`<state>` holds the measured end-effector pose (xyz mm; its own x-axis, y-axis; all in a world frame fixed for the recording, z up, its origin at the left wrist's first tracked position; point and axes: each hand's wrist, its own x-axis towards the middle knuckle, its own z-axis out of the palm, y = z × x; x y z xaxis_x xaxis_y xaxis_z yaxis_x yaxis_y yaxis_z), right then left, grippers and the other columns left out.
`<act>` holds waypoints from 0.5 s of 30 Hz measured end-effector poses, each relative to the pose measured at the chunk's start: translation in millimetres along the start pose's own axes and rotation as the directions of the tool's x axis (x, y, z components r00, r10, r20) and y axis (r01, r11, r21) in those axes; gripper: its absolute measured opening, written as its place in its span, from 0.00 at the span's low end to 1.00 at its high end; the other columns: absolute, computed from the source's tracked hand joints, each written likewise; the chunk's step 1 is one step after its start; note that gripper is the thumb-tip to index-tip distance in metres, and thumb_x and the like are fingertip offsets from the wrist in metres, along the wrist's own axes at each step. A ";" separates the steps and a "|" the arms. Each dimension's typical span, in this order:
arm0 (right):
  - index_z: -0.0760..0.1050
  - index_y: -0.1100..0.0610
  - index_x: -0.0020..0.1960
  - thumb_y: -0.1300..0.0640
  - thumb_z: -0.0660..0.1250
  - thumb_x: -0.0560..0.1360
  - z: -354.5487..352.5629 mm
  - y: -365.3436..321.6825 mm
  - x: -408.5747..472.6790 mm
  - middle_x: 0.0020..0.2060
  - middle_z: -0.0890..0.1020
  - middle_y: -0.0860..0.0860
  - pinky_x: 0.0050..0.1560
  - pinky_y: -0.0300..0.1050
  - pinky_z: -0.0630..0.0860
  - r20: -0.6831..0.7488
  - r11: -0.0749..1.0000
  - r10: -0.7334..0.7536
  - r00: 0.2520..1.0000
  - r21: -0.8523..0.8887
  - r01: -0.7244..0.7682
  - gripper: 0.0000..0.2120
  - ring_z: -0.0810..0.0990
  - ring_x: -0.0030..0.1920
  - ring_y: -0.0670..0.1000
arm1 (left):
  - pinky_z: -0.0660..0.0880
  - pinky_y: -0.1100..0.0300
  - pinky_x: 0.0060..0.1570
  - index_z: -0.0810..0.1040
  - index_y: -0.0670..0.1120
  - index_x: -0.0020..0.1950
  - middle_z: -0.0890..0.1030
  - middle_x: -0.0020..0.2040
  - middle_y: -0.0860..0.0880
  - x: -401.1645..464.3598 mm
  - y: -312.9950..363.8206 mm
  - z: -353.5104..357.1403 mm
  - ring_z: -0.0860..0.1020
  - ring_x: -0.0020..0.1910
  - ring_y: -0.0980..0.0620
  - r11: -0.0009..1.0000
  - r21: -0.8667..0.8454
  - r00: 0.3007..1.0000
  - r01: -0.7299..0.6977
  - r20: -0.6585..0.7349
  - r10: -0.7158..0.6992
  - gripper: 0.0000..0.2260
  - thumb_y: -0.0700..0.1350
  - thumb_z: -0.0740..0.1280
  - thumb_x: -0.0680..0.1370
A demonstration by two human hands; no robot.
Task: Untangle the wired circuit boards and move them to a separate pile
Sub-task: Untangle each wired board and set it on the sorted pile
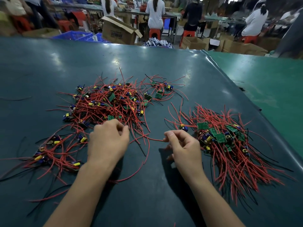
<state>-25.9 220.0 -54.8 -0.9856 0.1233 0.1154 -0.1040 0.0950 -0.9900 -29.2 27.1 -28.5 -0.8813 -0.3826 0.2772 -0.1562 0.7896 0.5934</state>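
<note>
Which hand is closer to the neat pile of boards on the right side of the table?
Right. The right hand is just beside the neat pile, pinching a red wire. The left hand is farther off, at the tangled pile.

1. The open cardboard box [118, 32] beyond the table bears dark printed lettering on its side, seemingly upside down and too blurred to read.
2. Nothing else shows legible text, numbers or brands.
</note>
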 end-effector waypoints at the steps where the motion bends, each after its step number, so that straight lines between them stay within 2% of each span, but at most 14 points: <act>1: 0.80 0.52 0.41 0.56 0.67 0.78 0.4 1.3 -0.6 0.35 0.83 0.48 0.23 0.44 0.75 0.028 0.999 -0.024 0.999 -0.034 0.025 0.08 0.78 0.30 0.44 | 0.79 0.51 0.48 0.81 0.51 0.43 0.83 0.38 0.50 6.5 -5.2 -5.6 0.81 0.42 0.44 0.999 0.045 0.999 0.022 -0.050 -0.020 0.07 0.52 0.68 0.77; 4: 0.80 0.47 0.43 0.54 0.68 0.78 3.2 4.2 -3.0 0.35 0.82 0.49 0.22 0.47 0.76 0.087 0.991 -0.079 0.993 -0.098 0.087 0.07 0.78 0.30 0.47 | 0.79 0.50 0.50 0.82 0.48 0.48 0.84 0.42 0.47 31.0 -16.7 -14.0 0.81 0.45 0.43 0.998 0.047 0.989 0.037 -0.147 -0.030 0.05 0.48 0.69 0.76; 8: 0.80 0.45 0.43 0.54 0.68 0.78 3.3 5.8 -5.3 0.36 0.82 0.47 0.25 0.42 0.75 0.123 0.992 -0.072 0.990 -0.098 0.084 0.07 0.79 0.32 0.48 | 0.78 0.49 0.51 0.81 0.46 0.55 0.83 0.51 0.44 44.2 -18.4 0.6 0.80 0.52 0.42 0.988 0.121 0.996 0.094 -0.015 -0.093 0.13 0.51 0.72 0.75; 10: 0.81 0.45 0.42 0.55 0.68 0.78 1.5 5.1 -4.9 0.37 0.82 0.48 0.25 0.41 0.75 0.119 0.994 -0.059 0.991 -0.086 0.069 0.08 0.79 0.33 0.47 | 0.77 0.51 0.51 0.81 0.46 0.57 0.84 0.51 0.45 43.4 -20.0 6.8 0.80 0.52 0.43 0.987 0.057 0.989 0.150 -0.019 -0.149 0.15 0.51 0.74 0.74; 12: 0.81 0.48 0.42 0.56 0.68 0.78 -0.5 4.3 -2.8 0.36 0.83 0.49 0.25 0.43 0.74 0.097 0.997 -0.044 0.994 -0.059 0.050 0.08 0.78 0.32 0.47 | 0.78 0.52 0.55 0.80 0.45 0.58 0.84 0.50 0.46 43.4 -21.8 3.1 0.81 0.52 0.45 0.976 -0.059 0.977 0.210 -0.024 -0.212 0.17 0.49 0.75 0.72; 15: 0.81 0.52 0.41 0.57 0.68 0.78 -2.4 1.4 0.2 0.36 0.83 0.50 0.24 0.46 0.75 0.082 0.999 -0.036 0.996 -0.026 0.038 0.08 0.78 0.31 0.47 | 0.77 0.53 0.57 0.82 0.45 0.55 0.85 0.45 0.49 42.7 -23.5 -18.4 0.82 0.48 0.48 0.946 -0.198 0.954 0.257 -0.104 -0.281 0.16 0.48 0.77 0.69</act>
<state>-25.9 222.5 -56.0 -0.9889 0.0386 0.1437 -0.1379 0.1253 -0.9825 -54.9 -16.7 -16.6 -0.7506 -0.6367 0.1765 -0.2860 0.5540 0.7819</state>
